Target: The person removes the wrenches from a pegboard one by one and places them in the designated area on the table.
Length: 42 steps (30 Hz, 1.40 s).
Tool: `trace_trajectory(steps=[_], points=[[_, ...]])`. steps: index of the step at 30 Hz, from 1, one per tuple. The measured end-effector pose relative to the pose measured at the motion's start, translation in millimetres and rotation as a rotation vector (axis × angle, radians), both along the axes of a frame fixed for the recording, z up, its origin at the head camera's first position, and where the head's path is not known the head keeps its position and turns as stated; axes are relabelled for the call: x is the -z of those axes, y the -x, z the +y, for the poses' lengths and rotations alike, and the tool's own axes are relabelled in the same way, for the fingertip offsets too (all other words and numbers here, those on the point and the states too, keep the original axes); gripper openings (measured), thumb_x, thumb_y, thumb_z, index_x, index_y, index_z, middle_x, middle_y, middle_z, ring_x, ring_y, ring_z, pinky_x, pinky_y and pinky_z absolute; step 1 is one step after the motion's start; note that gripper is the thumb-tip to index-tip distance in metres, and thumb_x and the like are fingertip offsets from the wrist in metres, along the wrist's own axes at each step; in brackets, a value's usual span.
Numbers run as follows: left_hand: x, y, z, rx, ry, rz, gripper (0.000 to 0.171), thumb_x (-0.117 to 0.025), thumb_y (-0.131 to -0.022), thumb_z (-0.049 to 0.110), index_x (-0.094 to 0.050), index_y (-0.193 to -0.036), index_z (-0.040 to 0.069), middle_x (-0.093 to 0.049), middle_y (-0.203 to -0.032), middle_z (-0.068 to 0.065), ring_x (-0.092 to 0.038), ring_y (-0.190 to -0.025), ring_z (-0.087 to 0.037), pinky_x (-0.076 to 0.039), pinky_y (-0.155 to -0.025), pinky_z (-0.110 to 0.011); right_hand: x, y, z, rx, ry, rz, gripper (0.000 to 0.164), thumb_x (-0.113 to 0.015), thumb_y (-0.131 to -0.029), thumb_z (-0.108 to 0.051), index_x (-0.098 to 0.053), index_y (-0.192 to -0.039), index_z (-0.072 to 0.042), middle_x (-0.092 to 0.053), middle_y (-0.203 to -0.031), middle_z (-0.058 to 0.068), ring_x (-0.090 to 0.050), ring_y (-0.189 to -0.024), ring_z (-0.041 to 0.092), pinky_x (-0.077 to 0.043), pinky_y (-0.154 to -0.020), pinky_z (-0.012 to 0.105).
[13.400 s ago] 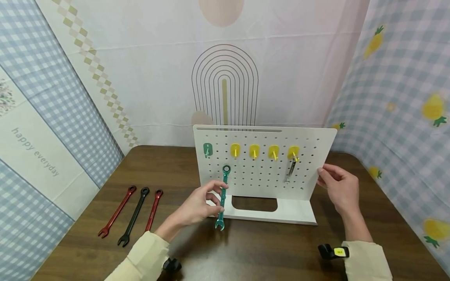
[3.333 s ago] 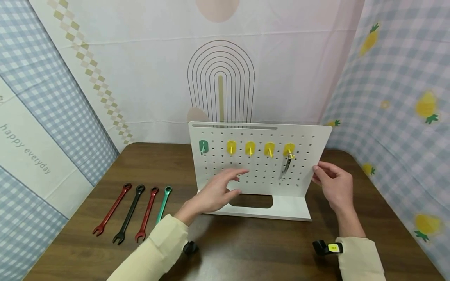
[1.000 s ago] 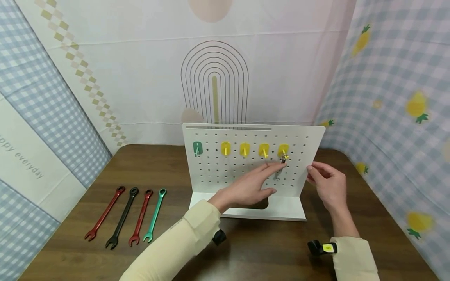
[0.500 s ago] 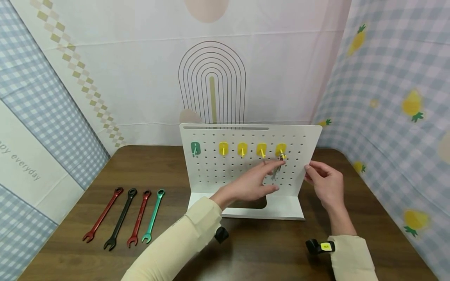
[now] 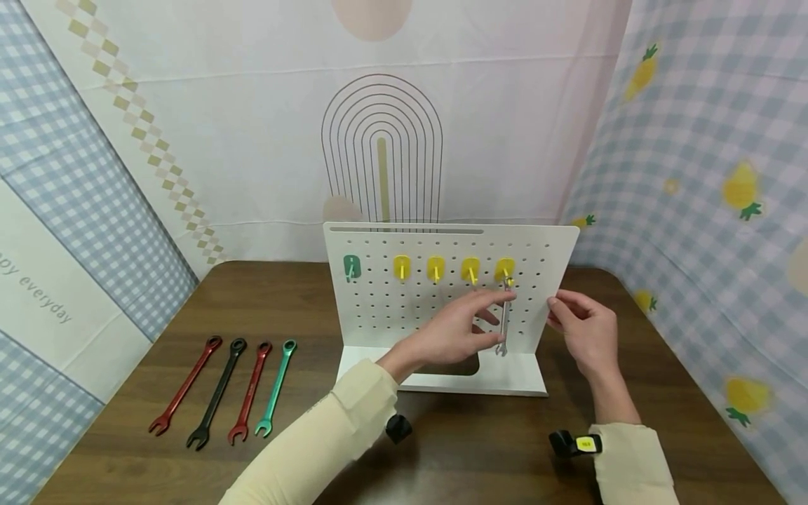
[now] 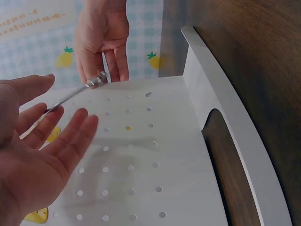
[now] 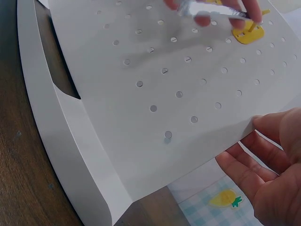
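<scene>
A silver combination wrench [image 5: 504, 319] hangs from the rightmost yellow hook [image 5: 505, 270] on the white pegboard [image 5: 391, 301], its lower end tipped out from the board. My left hand [image 5: 448, 333] is at this wrench. Its fingers are loosely spread around the shaft, some of them behind it; the thumb appears apart from it in the left wrist view. The open end of the wrench [image 6: 96, 80] points towards the right hand there. With thumb and fingertips, my right hand [image 5: 587, 333] pinches the right edge of the pegboard [image 7: 202, 146].
Left on the brown table [image 5: 480, 449] lie a red wrench [image 5: 186, 386], a black wrench [image 5: 217, 393], another red wrench [image 5: 250, 393] and a green wrench [image 5: 276, 389]. The board also carries a green hook [image 5: 351, 267] and yellow hooks [image 5: 435, 268]. Behind stands a cloth backdrop [image 5: 252, 140].
Earlier the left hand held the green wrench, which now lies on the table. The hand has moved right to the silver wrench, whose lower end has swung outward. The right hand stays at the edge.
</scene>
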<state>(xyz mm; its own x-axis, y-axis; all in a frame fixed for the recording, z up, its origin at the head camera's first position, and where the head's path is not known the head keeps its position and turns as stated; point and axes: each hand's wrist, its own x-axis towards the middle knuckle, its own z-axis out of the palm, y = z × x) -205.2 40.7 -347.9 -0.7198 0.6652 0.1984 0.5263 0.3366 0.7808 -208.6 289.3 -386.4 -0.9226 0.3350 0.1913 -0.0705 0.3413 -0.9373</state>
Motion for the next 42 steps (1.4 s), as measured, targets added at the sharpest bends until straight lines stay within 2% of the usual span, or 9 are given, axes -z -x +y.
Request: trace_trajectory(steps=[7,14,19,22,27,34,42], points=[[-2.5,-5.1,2,-0.028,-0.054,0.003,0.063,-0.075,-0.097,0.006,-0.054,-0.155,0.018,-0.051,-0.159,-0.002,-0.072,-0.107,-0.005,-0.059,-0.083,-0.015,1.0,0.0,1,-0.002,0.001,-0.004,0.037,-0.071,-0.102,-0.023,-0.072,-0.129,0.002,-0.067,-0.090,-0.017,-0.070,-0.080,-0.002,-0.060,-0.074,0.016],[-5.4,-8.2,4,-0.077,-0.094,0.004,0.059,-0.078,-0.095,0.005,-0.060,-0.150,0.017,-0.059,-0.150,-0.002,-0.072,-0.096,-0.001,-0.059,-0.077,-0.016,1.5,1.1,0,-0.003,-0.003,0.009,0.036,-0.071,-0.102,-0.022,-0.072,-0.128,0.002,-0.068,-0.089,-0.017,-0.070,-0.080,-0.001,-0.061,-0.074,0.016],[-5.9,-9.7,4,-0.077,-0.179,-0.109,0.058,-0.076,-0.095,0.001,-0.061,-0.149,0.016,-0.060,-0.148,-0.001,-0.073,-0.087,-0.001,-0.059,-0.071,-0.019,1.4,1.4,0,0.002,-0.003,0.010,0.035,-0.072,-0.102,-0.023,-0.073,-0.127,0.002,-0.068,-0.089,-0.018,-0.070,-0.080,-0.001,-0.062,-0.075,0.018],[-6.9,-9.9,4,-0.073,-0.235,-0.189,0.056,-0.074,-0.095,-0.001,-0.062,-0.148,0.016,-0.061,-0.147,0.000,-0.074,-0.084,-0.004,-0.054,-0.063,-0.020,1.3,1.4,0,0.004,0.000,0.004,0.036,-0.072,-0.102,-0.023,-0.073,-0.127,0.001,-0.068,-0.089,-0.019,-0.071,-0.080,0.000,-0.062,-0.076,0.019],[-11.2,-11.5,3,-0.066,-0.293,-0.254,0.055,-0.073,-0.095,-0.003,-0.063,-0.146,0.015,-0.062,-0.147,-0.001,-0.074,-0.083,-0.007,-0.048,-0.059,-0.021,1.9,2.1,2,0.000,-0.003,-0.011,0.038,-0.072,-0.102,-0.025,-0.072,-0.129,0.000,-0.068,-0.091,-0.018,-0.071,-0.081,0.000,-0.061,-0.076,0.018],[-14.1,-17.4,-7,-0.061,-0.337,-0.249,0.053,-0.072,-0.095,-0.004,-0.064,-0.144,0.013,-0.060,-0.148,-0.009,-0.073,-0.083,-0.007,-0.057,-0.070,-0.025,2.0,3.4,2,0.001,0.019,0.002,0.038,-0.072,-0.101,-0.022,-0.071,-0.129,0.003,-0.068,-0.089,-0.019,-0.072,-0.082,0.002,-0.060,-0.073,0.015],[-10.5,-19.3,-23,-0.094,-0.334,-0.225,0.051,-0.072,-0.095,-0.005,-0.063,-0.143,0.010,-0.060,-0.146,-0.013,-0.072,-0.084,-0.007,-0.047,-0.059,-0.023,2.6,3.0,2,-0.009,0.030,-0.002,0.037,-0.072,-0.101,-0.022,-0.071,-0.129,0.003,-0.068,-0.089,-0.019,-0.071,-0.081,-0.002,-0.062,-0.076,0.019]])
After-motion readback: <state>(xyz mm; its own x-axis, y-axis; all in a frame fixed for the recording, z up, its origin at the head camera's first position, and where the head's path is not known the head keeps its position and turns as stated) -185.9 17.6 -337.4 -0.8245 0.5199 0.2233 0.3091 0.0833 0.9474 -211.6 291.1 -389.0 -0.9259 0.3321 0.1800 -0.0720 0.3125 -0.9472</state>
